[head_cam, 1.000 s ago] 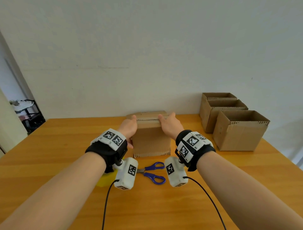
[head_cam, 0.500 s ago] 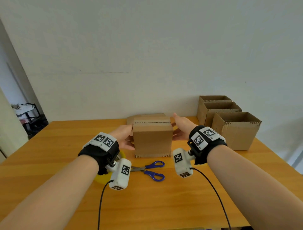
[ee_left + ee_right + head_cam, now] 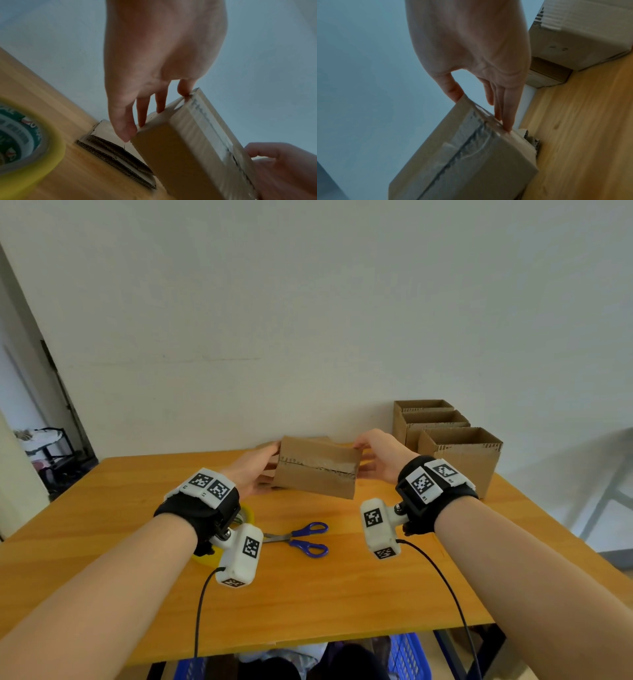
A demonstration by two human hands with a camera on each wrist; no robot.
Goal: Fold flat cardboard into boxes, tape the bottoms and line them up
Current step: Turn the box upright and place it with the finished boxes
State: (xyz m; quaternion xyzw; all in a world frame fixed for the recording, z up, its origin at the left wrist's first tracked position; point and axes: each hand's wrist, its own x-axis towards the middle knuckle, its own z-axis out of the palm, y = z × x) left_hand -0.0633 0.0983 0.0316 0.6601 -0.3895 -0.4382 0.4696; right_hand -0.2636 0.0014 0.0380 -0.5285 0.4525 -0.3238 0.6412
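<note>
A small cardboard box (image 3: 318, 474) hangs just above the table, tipped so its taped seam faces me. My left hand (image 3: 255, 474) presses its left side with straight fingers (image 3: 142, 115), thumb at the upper corner. On the other side, my right hand (image 3: 380, 457) presses with straight fingers (image 3: 506, 108), thumb on the edge. The clear tape over the seam shows close up on the box (image 3: 471, 155). Flat cardboard pieces (image 3: 116, 152) lie on the table behind and below the box.
Three open-topped boxes (image 3: 459, 460) stand in a row at the back right of the wooden table (image 3: 308, 604). Blue-handled scissors (image 3: 301, 539) and a yellow tape roll (image 3: 25, 142) lie under my wrists. A wall is close behind.
My hands slid from the box's top to its sides. The box then rose off the table and tipped, bringing its taped seam toward me.
</note>
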